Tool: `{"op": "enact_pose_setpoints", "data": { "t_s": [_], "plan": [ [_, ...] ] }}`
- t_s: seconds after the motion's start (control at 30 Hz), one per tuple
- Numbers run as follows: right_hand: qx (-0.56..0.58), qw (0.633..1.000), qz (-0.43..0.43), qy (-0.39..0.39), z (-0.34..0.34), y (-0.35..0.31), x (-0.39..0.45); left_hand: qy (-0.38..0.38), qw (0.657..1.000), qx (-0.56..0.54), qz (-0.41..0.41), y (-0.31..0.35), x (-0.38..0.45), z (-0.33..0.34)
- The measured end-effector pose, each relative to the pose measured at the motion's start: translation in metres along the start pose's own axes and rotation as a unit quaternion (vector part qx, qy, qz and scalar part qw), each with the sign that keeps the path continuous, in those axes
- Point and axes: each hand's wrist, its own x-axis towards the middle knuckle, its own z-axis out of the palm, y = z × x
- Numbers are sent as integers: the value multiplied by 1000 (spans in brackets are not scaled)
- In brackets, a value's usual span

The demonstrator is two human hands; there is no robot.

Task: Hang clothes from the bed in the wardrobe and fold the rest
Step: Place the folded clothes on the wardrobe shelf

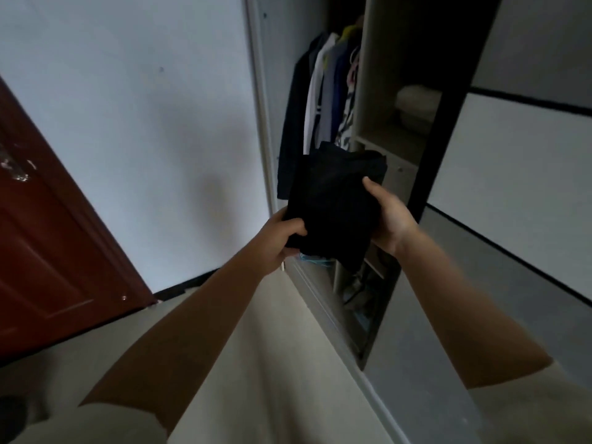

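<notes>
Both hands (275,238) (389,216) grip one black, seemingly folded garment (333,203) before wardrobe (362,91).

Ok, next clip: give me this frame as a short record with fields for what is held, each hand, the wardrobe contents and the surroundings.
held item: folded black garment, carried in front of the open wardrobe
left hand: left hand grips the garment's lower left edge
right hand: right hand holds its right side, thumb on top
hanging section: hung clothes, dark, white and blue, on a rail
shelf section: pale folded bundle on a shelf
surroundings: red-brown door at left, white wall between it and the wardrobe
task stage: garment folded, not yet put away
</notes>
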Motion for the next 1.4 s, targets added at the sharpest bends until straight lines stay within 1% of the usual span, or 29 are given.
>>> {"op": "enact_pose_setpoints", "data": {
  "t_s": [0.07,0.13,0.23,0.27,0.37,0.47,0.53,0.57,0.63,0.67,0.73,0.77,0.87,0.93,0.97,1.1,1.17,1.27,1.3,1.4],
  "plan": [
    [19,1000,-10,-3,8,-14,42,12,1000,-12,11,17,47,-14],
    [4,1000,-22,6,10,-21,82,16,999,-27,26,29,92,-27],
    [-19,998,-36,51,9,-35,146,-19,998,-50,39,49,165,-44],
    [-16,996,-50,68,8,-43,176,-44,997,-51,39,57,202,-52],
    [-37,991,-86,99,0,-60,212,-83,994,-61,43,74,258,-59],
    [-75,986,-82,124,-1,-81,246,-129,989,-57,37,98,326,-61],
    [-53,970,-121,205,-8,-97,266,-176,982,-56,26,113,372,-46],
    [-37,958,-140,247,-10,-100,270,-188,980,-61,26,116,382,-39],
    [7,916,-192,351,-23,-114,281,-245,967,-64,12,125,413,-10],
    [33,897,-216,384,-28,-121,284,-264,963,-61,13,128,422,5],
    [79,869,-251,419,-33,-130,286,-283,956,-67,33,132,431,28],
    [103,844,-282,444,-43,-138,287,-300,950,-72,41,136,439,47],
    [142,787,-361,479,-60,-159,293,-314,943,-78,79,140,458,91],
    [160,757,-386,502,-71,-175,297,-314,940,-83,103,147,463,116],
    [171,738,-400,516,-80,-186,298,-323,936,-85,110,153,465,131],
    [208,680,-432,554,-108,-226,300,-348,922,-107,134,166,473,173],
    [214,667,-439,562,-122,-245,296,-363,918,-117,112,176,476,193],
    [207,644,-452,581,-152,-277,296,-397,903,-162,19,194,486,229],
    [212,629,-453,595,-163,-284,297,-402,900,-168,-2,196,489,241],
    [186,575,-470,644,-187,-319,297,-414,895,-165,-14,215,499,278]
  ]
}}
